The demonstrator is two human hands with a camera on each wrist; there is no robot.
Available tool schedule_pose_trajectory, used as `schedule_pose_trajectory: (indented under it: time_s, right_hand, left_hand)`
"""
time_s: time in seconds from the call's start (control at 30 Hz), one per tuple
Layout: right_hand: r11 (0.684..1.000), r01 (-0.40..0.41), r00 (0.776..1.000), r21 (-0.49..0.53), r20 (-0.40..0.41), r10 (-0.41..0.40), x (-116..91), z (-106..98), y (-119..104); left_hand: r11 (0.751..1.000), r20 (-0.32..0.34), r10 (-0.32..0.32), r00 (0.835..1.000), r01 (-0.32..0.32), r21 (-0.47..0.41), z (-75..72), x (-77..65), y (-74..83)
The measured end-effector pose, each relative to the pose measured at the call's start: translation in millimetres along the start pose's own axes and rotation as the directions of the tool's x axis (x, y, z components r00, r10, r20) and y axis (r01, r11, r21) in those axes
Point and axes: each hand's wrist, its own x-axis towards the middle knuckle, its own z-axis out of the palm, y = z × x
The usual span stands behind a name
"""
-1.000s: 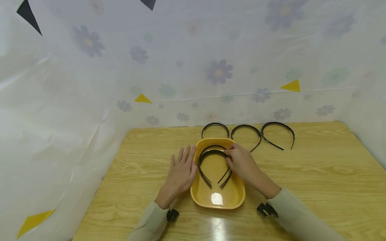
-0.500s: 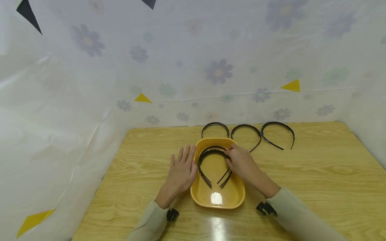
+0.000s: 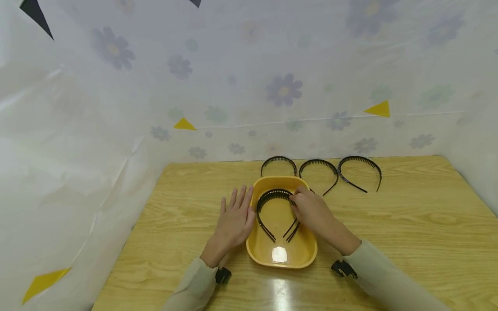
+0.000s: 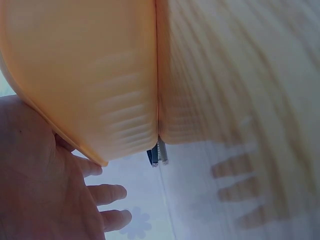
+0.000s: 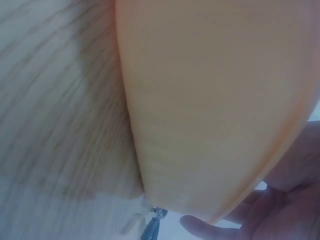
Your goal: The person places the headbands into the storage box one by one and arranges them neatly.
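A yellow plastic tray [image 3: 281, 265] stands on the wooden table with several black toothed headbands [image 3: 262, 206] nested inside, their open ends toward me. My right hand [image 3: 313, 211] reaches over the tray's right rim and pinches the right side of the headbands between thumb and fingers; how many it holds I cannot tell. Along the left rim lies my left hand [image 3: 232, 221], fingers straight and pointing away from me. In the left wrist view this hand [image 4: 55, 185] touches the rim from outside. The right wrist view shows the tray's outer wall [image 5: 215, 100] and part of my right hand [image 5: 280, 210].
Behind the tray, three more black headbands lie in a row: a left one [image 3: 278, 158] partly hidden by the tray, a middle one [image 3: 319, 161] and a right one [image 3: 359, 158]. A flower-patterned white sheet [image 3: 241, 95] hangs at the table's back edge.
The front headband in the tray has shifted slightly back, and the arcs now overlap more closely. Both hands keep nearly the same places. The head view has tilted down slightly.
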Motion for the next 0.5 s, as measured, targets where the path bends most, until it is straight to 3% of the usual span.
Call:
schedule_pose_trajectory:
  time_s: [0.5]
  right_hand:
    - [0.999,0.019,0.999,-0.029,-0.029,-0.02,-1.0,-0.2,-0.6]
  left_hand:
    - [1.0,-0.003,0.008,1.0,-0.008,-0.01,-1.0,0.5,-0.5]
